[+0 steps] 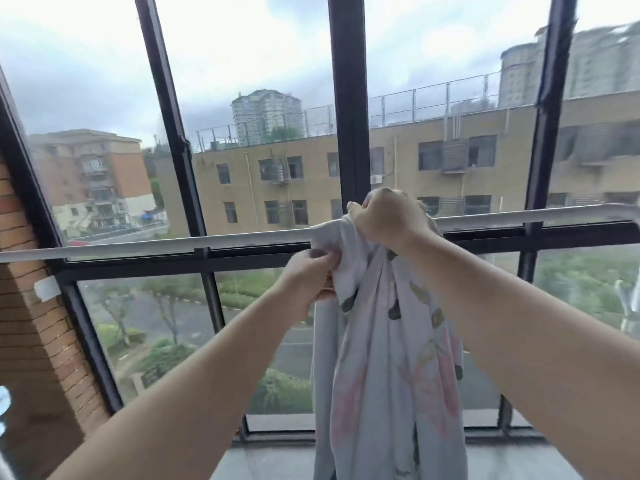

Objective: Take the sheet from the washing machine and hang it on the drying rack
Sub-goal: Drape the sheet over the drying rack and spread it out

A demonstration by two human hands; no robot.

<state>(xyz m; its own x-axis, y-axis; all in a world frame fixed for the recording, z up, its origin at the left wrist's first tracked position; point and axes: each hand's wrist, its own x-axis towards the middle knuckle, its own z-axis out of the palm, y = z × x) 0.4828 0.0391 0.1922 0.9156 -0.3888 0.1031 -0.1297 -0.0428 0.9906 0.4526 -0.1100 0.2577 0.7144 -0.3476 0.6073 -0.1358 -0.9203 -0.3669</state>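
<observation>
Hanging over drying rack [173, 242], sheet [381, 341] long axis vertical | right hand [388, 220] clutches top | left hand [308, 275] seemingly pinches edge

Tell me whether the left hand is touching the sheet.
Touching. The head view shows the left hand pinching a fold of the floral sheet just below the white rail.
</observation>
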